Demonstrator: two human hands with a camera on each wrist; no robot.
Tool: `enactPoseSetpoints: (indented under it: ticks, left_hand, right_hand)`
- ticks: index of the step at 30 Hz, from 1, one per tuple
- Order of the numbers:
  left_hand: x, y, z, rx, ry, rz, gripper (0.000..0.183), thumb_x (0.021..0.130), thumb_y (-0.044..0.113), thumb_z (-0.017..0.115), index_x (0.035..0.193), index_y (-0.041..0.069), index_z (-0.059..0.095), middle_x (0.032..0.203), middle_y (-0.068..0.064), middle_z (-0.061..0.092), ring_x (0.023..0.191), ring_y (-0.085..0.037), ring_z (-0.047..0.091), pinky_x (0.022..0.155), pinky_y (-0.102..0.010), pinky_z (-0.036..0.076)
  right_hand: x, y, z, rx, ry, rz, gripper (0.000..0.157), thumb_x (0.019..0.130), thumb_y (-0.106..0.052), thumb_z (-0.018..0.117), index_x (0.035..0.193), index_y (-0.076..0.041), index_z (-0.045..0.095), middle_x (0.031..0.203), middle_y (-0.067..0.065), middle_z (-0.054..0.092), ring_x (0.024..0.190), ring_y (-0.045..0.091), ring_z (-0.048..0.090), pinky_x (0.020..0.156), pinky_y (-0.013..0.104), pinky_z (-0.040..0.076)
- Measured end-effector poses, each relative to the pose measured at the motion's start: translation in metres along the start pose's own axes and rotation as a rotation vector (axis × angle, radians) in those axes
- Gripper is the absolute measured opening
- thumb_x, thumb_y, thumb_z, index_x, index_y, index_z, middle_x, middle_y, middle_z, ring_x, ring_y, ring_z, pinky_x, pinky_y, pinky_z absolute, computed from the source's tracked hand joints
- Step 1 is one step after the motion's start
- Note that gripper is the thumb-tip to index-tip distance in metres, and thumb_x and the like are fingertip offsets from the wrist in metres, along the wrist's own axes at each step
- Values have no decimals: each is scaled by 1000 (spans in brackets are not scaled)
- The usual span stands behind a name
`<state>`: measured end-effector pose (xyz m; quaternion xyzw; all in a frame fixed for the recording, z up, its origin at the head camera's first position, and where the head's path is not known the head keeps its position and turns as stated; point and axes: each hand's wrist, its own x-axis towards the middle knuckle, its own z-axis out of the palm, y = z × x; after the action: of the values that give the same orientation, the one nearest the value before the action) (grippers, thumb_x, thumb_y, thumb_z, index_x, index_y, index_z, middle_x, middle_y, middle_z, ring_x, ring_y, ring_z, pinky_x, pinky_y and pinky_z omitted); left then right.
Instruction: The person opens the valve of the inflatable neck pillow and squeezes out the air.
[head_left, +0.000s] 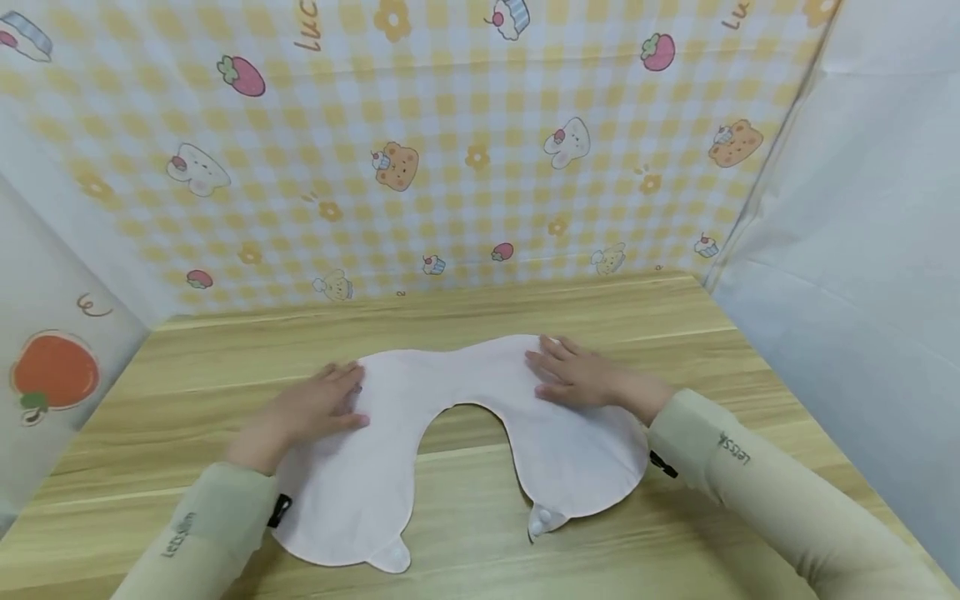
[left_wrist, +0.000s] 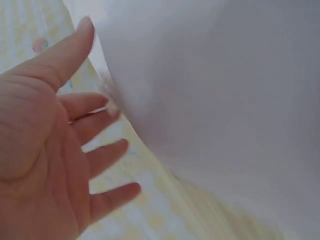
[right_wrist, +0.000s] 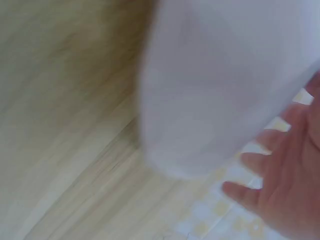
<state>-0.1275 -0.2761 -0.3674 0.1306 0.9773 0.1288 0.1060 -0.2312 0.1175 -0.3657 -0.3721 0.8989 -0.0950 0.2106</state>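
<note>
A pale pinkish-white, U-shaped cloth bib (head_left: 360, 492) is spread on the wood-grain table, its curved opening facing the person. Each of its two near ends carries a small tab, and round snap buttons show on the right tab (head_left: 545, 518). On the bib's left edge lies my left hand (head_left: 318, 408), fingers extended and thumb apart. My right hand (head_left: 576, 377) is over its upper right part, fingers spread. The left wrist view shows the left palm (left_wrist: 40, 145) beside the cloth (left_wrist: 210, 100). In the right wrist view, the right hand (right_wrist: 290, 175) appears next to the bib's blurred edge.
Behind the table (head_left: 465, 467) stands a yellow-checked backdrop (head_left: 450, 192) with cartoon prints. A whitish sheet (head_left: 862, 225) hangs at the right, and a pale panel with an orange fruit print (head_left: 56, 371) stands at the left.
</note>
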Motion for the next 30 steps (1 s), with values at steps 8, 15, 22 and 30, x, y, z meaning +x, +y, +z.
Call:
enactPoseSetpoints:
  ticks: [8,15,22,30]
  left_hand:
    - [35,59,22,93,-128,162,74,100,46,53,158,10,24,167,-10,18,153,-37,16,111,-73,26]
    - [10,64,23,128,-219,106,78,100,53,49,160,14,17,169,-7,9,155,-35,8,111,-75,20]
    - [-29,46,24,87,-235,4,91,94,65,48,160,12,14,169,-12,4,153,-43,6,105,-82,17]
    - [-75,13,40,42,-133,-106,97,91,66,53,159,9,14,167,-19,7,150,-49,9,99,-85,21]
  right_hand:
    - [17,-22,16,-9,-121,-135,60,103,-58,31,159,-38,18,169,-1,-3,155,32,-8,117,71,6]
    - [15,-13,20,19,-156,-73,62,101,-66,27,157,-44,14,168,-5,-10,154,29,-17,118,69,-2]
    - [6,15,25,123,-115,29,66,98,-72,22,157,-46,8,166,-7,-20,152,25,-24,117,67,-11]
    - [-20,35,24,186,-60,115,65,103,-63,21,160,-35,7,167,3,-18,151,36,-25,111,74,-14]
